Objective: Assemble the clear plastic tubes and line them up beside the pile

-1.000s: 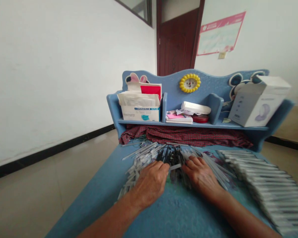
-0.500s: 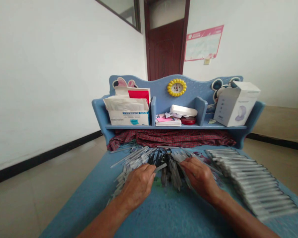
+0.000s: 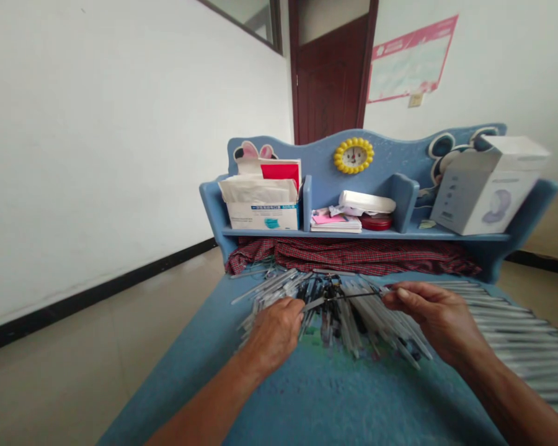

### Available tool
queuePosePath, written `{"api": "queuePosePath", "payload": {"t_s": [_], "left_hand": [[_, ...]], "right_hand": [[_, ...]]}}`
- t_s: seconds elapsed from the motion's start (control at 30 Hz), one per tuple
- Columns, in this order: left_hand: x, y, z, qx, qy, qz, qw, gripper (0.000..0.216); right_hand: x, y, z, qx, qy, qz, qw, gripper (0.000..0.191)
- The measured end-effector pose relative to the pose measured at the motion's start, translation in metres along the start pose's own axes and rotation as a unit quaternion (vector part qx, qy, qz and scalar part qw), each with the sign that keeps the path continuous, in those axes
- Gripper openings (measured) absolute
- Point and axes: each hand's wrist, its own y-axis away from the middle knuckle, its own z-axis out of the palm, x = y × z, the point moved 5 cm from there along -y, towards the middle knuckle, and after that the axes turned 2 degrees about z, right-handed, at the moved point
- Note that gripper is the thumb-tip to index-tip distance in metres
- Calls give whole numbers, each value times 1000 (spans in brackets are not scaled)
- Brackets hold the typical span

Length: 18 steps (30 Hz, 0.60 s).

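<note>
My left hand [image 3: 276, 328] is closed around a translucent pen barrel [image 3: 314, 304], whose end sticks out to the right. My right hand [image 3: 439, 313] pinches a thin dark pen refill [image 3: 356, 296], stretched nearly level towards that barrel. The refill's left end meets or nearly meets the barrel; which one, I cannot tell. Under and between both hands lie loose clear pen barrels [image 3: 351, 331] and dark pen parts [image 3: 314, 291]. More clear barrels [image 3: 270, 286] are heaped beyond my left hand. A neat row of pens [image 3: 521, 328] lies partly behind my right hand and wrist.
The blue tabletop [image 3: 307, 396] has a raised shelf [image 3: 400, 234] at its back. On it stand a mask box [image 3: 260, 214], papers [image 3: 337, 226], a red round tin [image 3: 376, 222] and a white box [image 3: 488, 189]. Checked cloth [image 3: 353, 255] lies beneath. A yellow clock [image 3: 353, 155] is mounted above.
My right hand has risen from the loose barrels and moved right, now pinching a dark refill. My left hand still holds the pen barrel. The view has shifted left.
</note>
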Motion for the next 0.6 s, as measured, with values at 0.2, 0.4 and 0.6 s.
{"api": "queuePosePath", "payload": {"t_s": [0.2,0.4,0.6], "left_hand": [[4,0,1,-7,20,14,1000,21],[6,1,1,4,46,22,999,19],[12,2,1,-19,56,46,997,18]], "right_hand": [[2,0,3,-11,-1,2,1000,26],[6,1,5,-32,25,6,999,27],[13,1,5,-40,23,21,999,29]]}}
